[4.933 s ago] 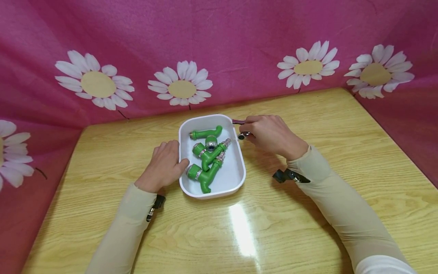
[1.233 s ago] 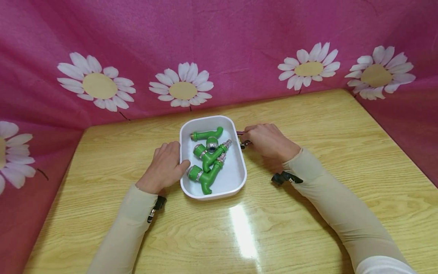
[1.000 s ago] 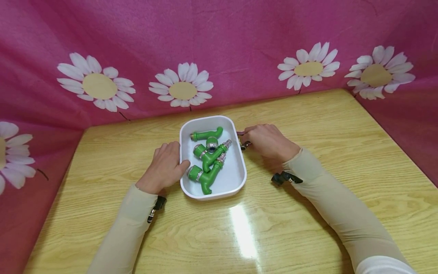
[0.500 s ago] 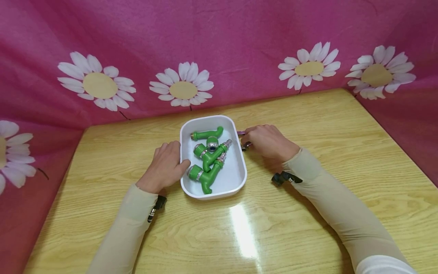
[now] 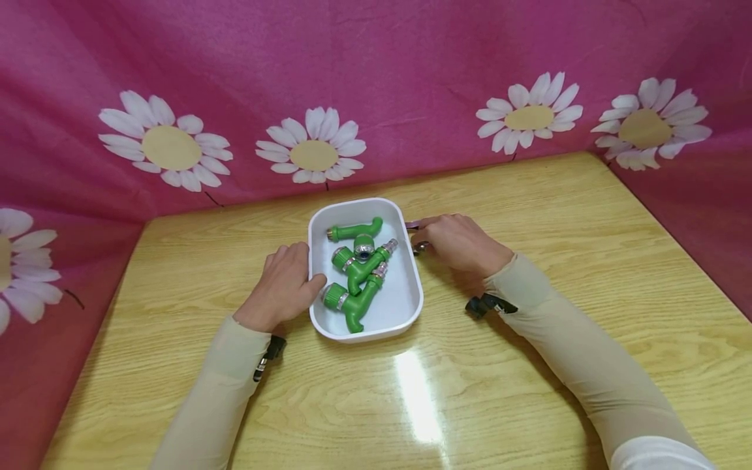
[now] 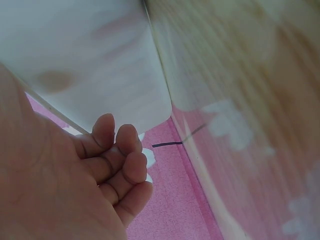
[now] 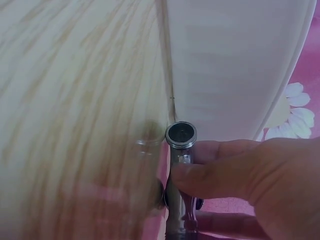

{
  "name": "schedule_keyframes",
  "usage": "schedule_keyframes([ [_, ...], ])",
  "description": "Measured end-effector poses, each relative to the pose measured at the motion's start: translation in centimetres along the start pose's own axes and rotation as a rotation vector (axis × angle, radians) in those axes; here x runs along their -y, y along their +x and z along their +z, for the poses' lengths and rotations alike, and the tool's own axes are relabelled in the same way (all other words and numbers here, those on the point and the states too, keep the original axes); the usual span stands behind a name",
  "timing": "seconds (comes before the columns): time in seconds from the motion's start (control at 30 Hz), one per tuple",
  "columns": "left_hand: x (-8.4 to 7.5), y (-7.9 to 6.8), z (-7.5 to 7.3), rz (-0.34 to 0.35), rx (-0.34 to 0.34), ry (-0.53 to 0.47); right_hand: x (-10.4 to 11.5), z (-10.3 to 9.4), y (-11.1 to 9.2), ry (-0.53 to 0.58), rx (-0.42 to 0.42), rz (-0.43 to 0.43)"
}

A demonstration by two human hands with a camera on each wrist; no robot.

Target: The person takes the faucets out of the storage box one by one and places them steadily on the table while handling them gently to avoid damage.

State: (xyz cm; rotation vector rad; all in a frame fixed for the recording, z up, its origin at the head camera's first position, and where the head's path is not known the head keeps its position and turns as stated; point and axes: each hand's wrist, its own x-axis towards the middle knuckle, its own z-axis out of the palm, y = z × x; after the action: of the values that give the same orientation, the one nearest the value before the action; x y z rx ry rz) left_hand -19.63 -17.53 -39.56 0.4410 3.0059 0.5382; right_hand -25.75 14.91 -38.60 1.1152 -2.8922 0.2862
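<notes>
In the head view a white plastic tray (image 5: 405,320) holds several green taps (image 5: 367,300) with silvery collars. At its left side is my left hand (image 5: 281,287), thumb hooked over the rim and fingers outside the wall. The left wrist view shows these fingers (image 6: 127,165) bent beside the tray's outer wall. Just past the tray's right wall, my right hand (image 5: 464,243) grips a shiny chrome tap (image 7: 181,200) low by the tabletop. Its round open end faces the camera in the right wrist view, with my thumb laid across its body. The palm hides part of the tap.
A glossy wood-grain table (image 5: 499,391) lies beneath everything and mirrors the light in front of the tray. Behind and at both sides hangs a pink cloth (image 5: 411,78) printed with large white daisies.
Compared with about five seconds ago, my right hand and the chrome tap are slightly nearer to me, close against the tray's right side. Over the last second the tap turns slightly; my left hand stays put.
</notes>
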Motion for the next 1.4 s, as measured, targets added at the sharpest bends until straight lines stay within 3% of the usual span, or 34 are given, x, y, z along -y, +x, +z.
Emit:
schedule_keyframes([
  [0.63,-0.02,0.08,-0.01,0.006,-0.014,-0.008,0.02,0.18,-0.04,0.047,0.015,0.023],
  [1.07,-0.04,0.02,0.02,0.000,-0.006,-0.009,-0.22,0.12,0.02,0.039,0.011,-0.039],
  [1.4,-0.10,0.01,-0.06,-0.002,-0.005,-0.014,-0.46,-0.40,0.09,0.023,-0.038,-0.100],
])
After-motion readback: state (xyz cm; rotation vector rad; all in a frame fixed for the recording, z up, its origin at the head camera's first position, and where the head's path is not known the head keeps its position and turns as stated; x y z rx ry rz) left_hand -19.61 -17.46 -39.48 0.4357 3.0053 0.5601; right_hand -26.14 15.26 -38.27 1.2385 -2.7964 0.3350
